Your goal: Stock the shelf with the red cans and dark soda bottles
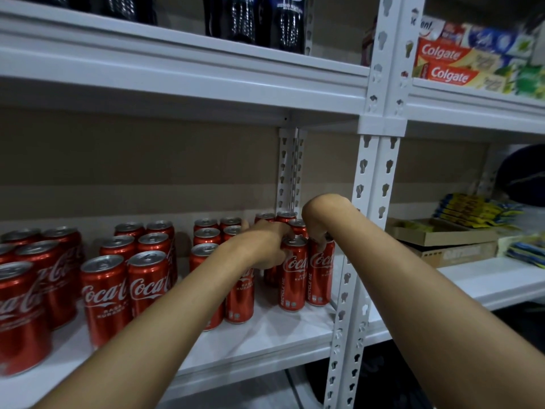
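Two bare forearms reach in from below toward a white metal shelf (265,335) lined with rows of red cans (124,261), standing upright in pairs from the far left to the right end. The left hand (265,246) wraps its fingers round the top of one red can (293,273) near the shelf's right end, gripping it from the side. The right hand (317,228) bends down at the wrist over the neighbouring can (320,273), which touches the first; its fingers seem to pinch the rim, though the wrist hides most of them. Both cans stand upright on the shelf board, just left of a perforated white upright post (374,178). On the shelf above stand dark soda bottles (256,19). To the right, past the post, lie toothpaste boxes (448,63) above and a cardboard tray (442,234) below.
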